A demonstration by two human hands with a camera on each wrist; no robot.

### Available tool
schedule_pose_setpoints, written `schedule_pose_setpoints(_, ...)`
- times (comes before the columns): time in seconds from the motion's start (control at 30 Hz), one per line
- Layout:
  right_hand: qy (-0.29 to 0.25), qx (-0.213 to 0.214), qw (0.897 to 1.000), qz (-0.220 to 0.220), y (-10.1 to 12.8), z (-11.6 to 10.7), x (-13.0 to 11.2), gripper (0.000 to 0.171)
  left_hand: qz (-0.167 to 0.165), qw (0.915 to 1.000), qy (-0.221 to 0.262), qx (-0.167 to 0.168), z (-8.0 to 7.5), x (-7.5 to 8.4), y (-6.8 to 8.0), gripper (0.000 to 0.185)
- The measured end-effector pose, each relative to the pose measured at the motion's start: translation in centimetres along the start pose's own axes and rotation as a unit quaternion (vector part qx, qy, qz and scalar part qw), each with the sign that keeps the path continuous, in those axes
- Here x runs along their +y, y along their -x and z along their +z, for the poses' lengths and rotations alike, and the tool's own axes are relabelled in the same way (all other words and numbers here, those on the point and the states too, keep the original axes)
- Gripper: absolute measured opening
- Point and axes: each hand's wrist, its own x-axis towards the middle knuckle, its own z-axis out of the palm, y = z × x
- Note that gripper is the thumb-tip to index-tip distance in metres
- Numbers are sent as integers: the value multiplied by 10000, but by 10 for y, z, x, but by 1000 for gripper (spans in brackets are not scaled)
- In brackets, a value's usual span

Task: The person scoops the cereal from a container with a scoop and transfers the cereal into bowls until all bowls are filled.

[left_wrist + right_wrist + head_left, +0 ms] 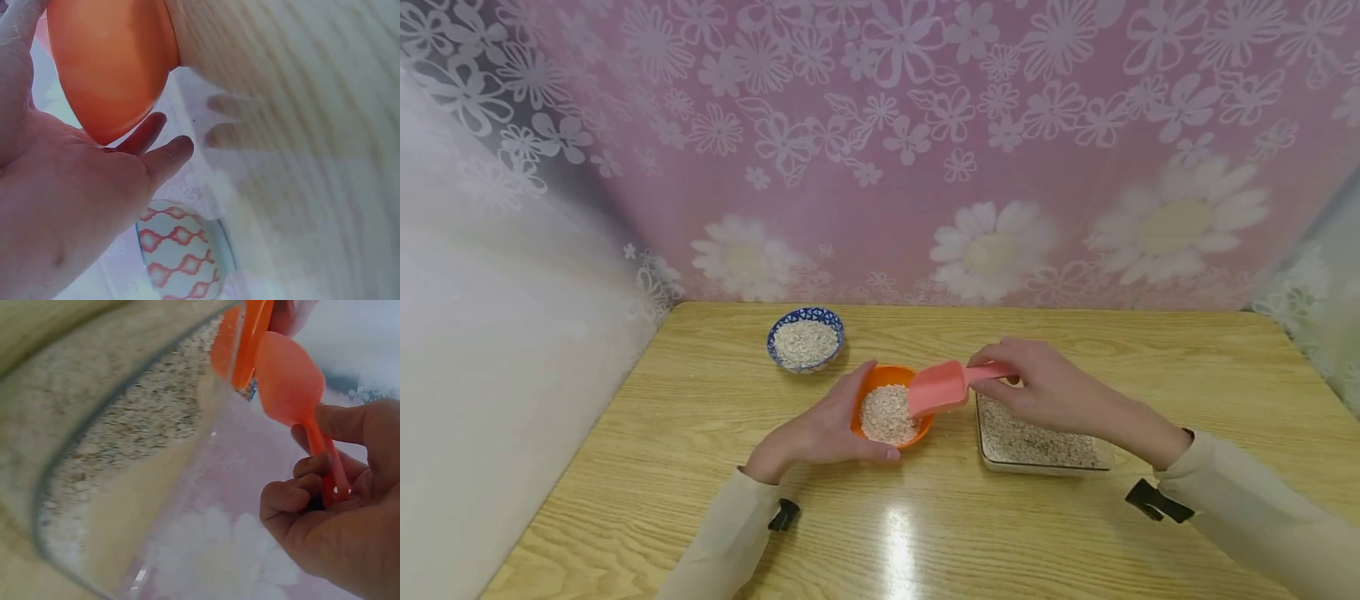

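Observation:
An orange bowl (pixel 874 385) with pale oat flakes sits near the middle of the wooden table (pixel 700 500). My left hand (pixel 827 429) cups its left side, thumb along the near rim; the left wrist view shows the orange bowl (pixel 112 62) against my palm. My right hand (pixel 1045 387) pinches the handle of a pink scoop (pixel 936 389), tilted mouth-down over the bowl. The scoop (pixel 289 378) appears in the right wrist view beside the bowl's rim. A clear rectangular container (pixel 1037 446) of flakes lies under my right wrist.
A blue-patterned bowl (pixel 805 340) of flakes stands behind and left of the orange one; the same bowl (pixel 184 253) shows in the left wrist view. A floral pink curtain (pixel 925 150) hangs behind the table. A white wall (pixel 490 350) borders the left.

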Motion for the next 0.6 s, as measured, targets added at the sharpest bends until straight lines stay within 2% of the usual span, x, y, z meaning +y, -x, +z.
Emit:
schedule_pose_setpoints(0.13,-536,116,9984,168,12,1,12,21,60,9997,-161,146,-1,4,3,125)
schedule_pose_setpoints(0.27,-948,286,9949,197,25,2,22,22,249,9981,-194,533,-3,13,5,115)
schedule_pose_setpoints(0.43,-1152,549,9913,332,41,3,35,22,562,9933,-46,1008,-1,27,8,104)
schedule_pose_setpoints(0.6,-1222,764,9890,345,58,-2,46,24,862,9889,216,1191,7,37,9,96)
